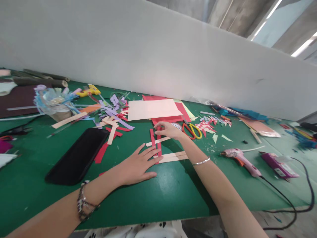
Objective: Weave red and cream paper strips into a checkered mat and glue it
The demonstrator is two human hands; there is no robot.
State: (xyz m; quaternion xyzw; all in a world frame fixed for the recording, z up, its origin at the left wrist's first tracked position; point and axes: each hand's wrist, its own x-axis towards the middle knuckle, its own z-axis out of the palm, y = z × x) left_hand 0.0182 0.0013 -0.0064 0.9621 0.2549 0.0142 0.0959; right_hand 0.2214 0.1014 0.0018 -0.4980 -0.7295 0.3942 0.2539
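Note:
My left hand (138, 163) lies flat with its fingers spread. Its fingertips press on the lower ends of two upright red paper strips (152, 136) and a pair of cream paper strips (174, 157) crossing them. Another cream strip (151, 143) crosses the red ones higher up. At the top of the right-hand red paper strip (159, 145), my right hand (169, 130) has its fingers curled in and closed on it; the exact grip is partly hidden. Just right of that hand lie scissors (197, 131) with yellow and red handles.
A black phone-like slab (78, 155) lies left of my hands. Behind are cream (152, 109) and red sheets and paper scraps (114, 110). A pink glue gun (241, 160) with its cord lies right, a yellow glue gun (89, 91) back left. A white panel (158, 49) borders the green table (138, 205).

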